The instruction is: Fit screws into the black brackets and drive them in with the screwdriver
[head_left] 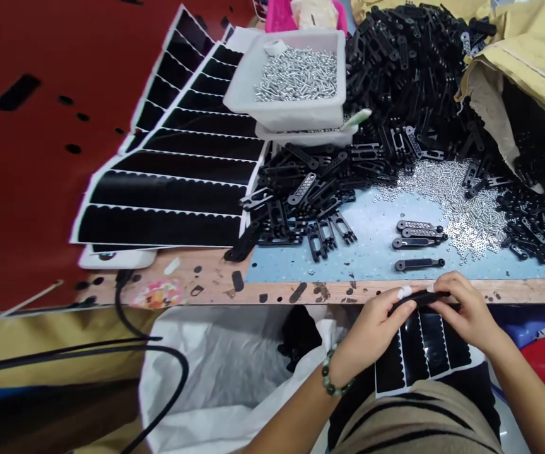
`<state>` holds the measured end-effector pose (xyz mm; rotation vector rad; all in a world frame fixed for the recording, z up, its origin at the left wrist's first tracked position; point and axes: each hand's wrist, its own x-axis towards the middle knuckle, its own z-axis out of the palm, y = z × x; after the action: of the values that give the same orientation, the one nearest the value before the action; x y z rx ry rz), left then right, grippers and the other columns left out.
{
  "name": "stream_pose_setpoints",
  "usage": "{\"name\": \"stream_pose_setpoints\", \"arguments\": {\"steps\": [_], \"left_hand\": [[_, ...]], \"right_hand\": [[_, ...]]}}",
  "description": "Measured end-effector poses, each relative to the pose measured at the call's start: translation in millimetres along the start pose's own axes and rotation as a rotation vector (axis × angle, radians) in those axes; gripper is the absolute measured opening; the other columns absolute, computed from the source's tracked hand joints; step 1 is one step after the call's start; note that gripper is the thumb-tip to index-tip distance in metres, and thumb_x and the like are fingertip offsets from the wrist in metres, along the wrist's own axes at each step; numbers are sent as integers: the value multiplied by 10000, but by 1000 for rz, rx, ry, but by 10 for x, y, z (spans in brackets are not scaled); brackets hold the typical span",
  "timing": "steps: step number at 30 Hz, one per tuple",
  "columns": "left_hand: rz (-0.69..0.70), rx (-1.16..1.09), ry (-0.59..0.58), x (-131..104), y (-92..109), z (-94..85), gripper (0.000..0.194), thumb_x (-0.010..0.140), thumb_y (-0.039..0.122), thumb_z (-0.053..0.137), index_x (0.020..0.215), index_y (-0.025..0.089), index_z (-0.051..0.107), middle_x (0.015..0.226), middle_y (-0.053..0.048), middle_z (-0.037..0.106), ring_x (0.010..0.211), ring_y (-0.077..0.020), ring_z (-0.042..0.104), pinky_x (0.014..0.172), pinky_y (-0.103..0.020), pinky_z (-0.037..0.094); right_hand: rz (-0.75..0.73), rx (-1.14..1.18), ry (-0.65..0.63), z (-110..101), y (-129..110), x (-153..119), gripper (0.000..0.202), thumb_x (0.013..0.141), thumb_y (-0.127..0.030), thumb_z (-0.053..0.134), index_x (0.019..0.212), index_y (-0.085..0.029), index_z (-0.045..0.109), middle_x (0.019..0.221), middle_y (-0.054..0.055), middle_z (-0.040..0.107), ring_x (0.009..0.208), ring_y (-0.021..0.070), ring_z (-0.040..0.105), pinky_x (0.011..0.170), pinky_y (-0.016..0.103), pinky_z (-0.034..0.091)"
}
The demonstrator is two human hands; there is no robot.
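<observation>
Between both hands, at the table's front edge, is a slim black plastic part. The fingers of my left hand are closed on its left end, and my right hand grips its right end. White tape wraps a fingertip on each hand. Below them a sheet of black scallop-edged strips lies on my lap. Just beyond the hands, a single black link rests on the blue mat. Two more links lie side by side behind it.
Loose black parts are heaped at the back, with small metal pins scattered in front. A white tub of metal pins stands behind. More black strip sheets lie left. A yellow sack sits back right; a cable hangs left.
</observation>
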<state>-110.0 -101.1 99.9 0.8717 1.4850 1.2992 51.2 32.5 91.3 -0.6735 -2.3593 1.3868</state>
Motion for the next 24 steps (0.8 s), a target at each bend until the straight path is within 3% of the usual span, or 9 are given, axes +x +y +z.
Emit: {"name": "stream_pose_setpoints", "arguments": {"steps": [3, 5, 10, 13, 15, 19, 21, 24], "left_hand": [[150, 335, 227, -67, -10, 44, 342, 863, 291, 592, 1201, 247, 626, 1161, -87, 621, 1127, -259, 549, 1013, -428, 412], [220, 452, 235, -149, -35, 121, 364, 871, 281, 580, 1232, 233, 602, 1129, -104, 621, 1088, -258, 562, 975, -415, 433], [271, 408, -315, -312, -205, 513, 288, 891, 244, 543, 1160, 218, 644, 983, -109, 668, 902, -244, 612, 827, -370, 481], [333, 475, -396, -312, -277, 663, 287, 898, 231, 519, 1156, 209, 642, 978, -110, 668, 906, -246, 608, 831, -382, 477], [410, 587, -305, -243, -277, 650, 318, 916, 221, 475, 1201, 202, 614, 1009, -114, 666, 954, -245, 600, 878, -398, 465], [443, 878, 112, 70, -257, 497, 511, 924, 328, 494, 1392, 135, 424, 1312, -170, 534, 1241, -315, 459, 1061, -511, 324], [432, 991, 146, 245, -284, 437, 608, 926, 393, 491, 1439, 104, 339, 1413, -186, 442, 1318, -334, 380, 1106, -523, 255], [428, 1086, 97, 412, -339, 387, 603, 937, 391, 467, 1445, 96, 330, 1439, -186, 420, 1332, -334, 370, 1112, -498, 250]], "right_hand": [[-74, -174, 65, -10, 158, -56, 136, 902, -295, 543, 1006, -253, 619, 900, 63, 629, 860, 214, 613, 733, 380, 540], [-112, -297, 123, 27, 243, -7, 129, 904, -284, 541, 996, -240, 620, 885, 67, 643, 857, 225, 602, 754, 401, 522], [-115, -497, 269, 73, 334, 51, 188, 887, -292, 569, 1055, -212, 590, 993, 109, 635, 933, 259, 577, 809, 444, 503], [-107, -483, 382, -13, 338, -130, 242, 873, -275, 582, 1110, -227, 565, 1080, 119, 599, 1021, 264, 567, 857, 449, 500], [-94, -445, 473, -88, 341, -315, 218, 876, -231, 563, 1094, -239, 563, 1016, 97, 604, 971, 245, 586, 805, 417, 521], [-35, -442, 556, -180, 390, -690, 156, 880, -191, 534, 1020, -251, 568, 930, 75, 618, 907, 240, 607, 790, 437, 525], [-7, -454, 563, -203, 477, -876, 137, 877, -203, 536, 999, -254, 572, 933, 80, 625, 915, 249, 611, 812, 464, 517], [115, -432, 596, -226, 733, -1198, 109, 876, -248, 534, 973, -242, 583, 941, 91, 630, 904, 249, 615, 798, 457, 524]]}}
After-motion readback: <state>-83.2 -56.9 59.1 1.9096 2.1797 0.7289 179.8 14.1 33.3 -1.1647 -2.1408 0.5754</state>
